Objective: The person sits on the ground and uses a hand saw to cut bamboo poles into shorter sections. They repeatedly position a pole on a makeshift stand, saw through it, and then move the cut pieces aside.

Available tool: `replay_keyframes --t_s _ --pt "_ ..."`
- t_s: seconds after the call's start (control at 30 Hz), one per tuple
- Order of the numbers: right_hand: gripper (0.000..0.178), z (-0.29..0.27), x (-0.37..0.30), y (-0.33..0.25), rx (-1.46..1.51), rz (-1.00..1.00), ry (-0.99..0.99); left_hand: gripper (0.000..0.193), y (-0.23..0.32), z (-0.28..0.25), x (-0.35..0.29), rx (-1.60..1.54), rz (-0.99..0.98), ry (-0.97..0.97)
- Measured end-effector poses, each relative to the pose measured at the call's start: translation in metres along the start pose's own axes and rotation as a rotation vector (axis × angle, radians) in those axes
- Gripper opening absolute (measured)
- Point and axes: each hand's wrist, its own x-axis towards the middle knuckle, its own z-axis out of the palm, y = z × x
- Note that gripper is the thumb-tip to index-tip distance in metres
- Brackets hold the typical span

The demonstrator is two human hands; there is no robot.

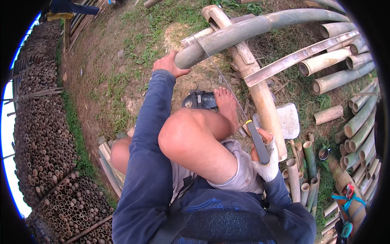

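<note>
A thick green-grey bamboo pole (239,34) lies across a paler bamboo beam (260,95), its near end pointing left. My left hand (168,65) grips that end, thumb on the underside. In my right hand (266,152), which wears a white knitted glove with bare fingertips, is a hand saw (258,144) with a dark grey handle and a yellow band. Its thin blade slants up and left from the handle, its far part against the pole a short way in from the held end. My bare foot (226,103) rests on the ground below the pole.
A split bamboo strip (300,59) slants against the beam. Cut bamboo lengths (359,132) are piled on the right, with short upright pieces (293,179) near my right elbow. A whitish slab (287,121) lies beside the beam. Large bamboo stacks (44,134) line the left.
</note>
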Motion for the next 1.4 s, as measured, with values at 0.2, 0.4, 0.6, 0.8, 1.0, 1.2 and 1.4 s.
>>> replay_keyframes --t_s 0.2,0.4,0.6,0.8,1.0,1.2,1.4 --pt "0.059 0.096 0.161 0.044 0.255 -0.074 -0.013 0.099 0.004 -0.005 -0.009 0.023 -0.020 0.022" --pt "0.049 0.008 -0.016 0.038 0.046 0.068 -0.062 0.100 -0.004 0.001 -0.001 0.011 -0.001 -0.031" --pt "0.054 0.032 0.034 0.026 0.092 0.051 -0.005 0.097 -0.002 0.001 -0.002 0.029 -0.023 0.000" --pt "0.052 0.094 0.118 0.070 0.071 -0.153 0.063 0.102 0.004 -0.003 -0.013 0.021 -0.003 0.019" --pt "0.054 -0.005 -0.044 0.022 -0.090 -0.045 0.027 0.098 -0.005 0.000 -0.001 -0.006 0.002 -0.034" --pt "0.054 0.071 0.096 0.046 0.201 0.052 0.027 0.097 -0.005 0.003 -0.002 0.002 -0.001 -0.021" --pt "0.048 0.086 0.101 0.081 0.050 -0.113 0.003 0.096 -0.007 -0.006 -0.002 -0.030 0.012 -0.061"
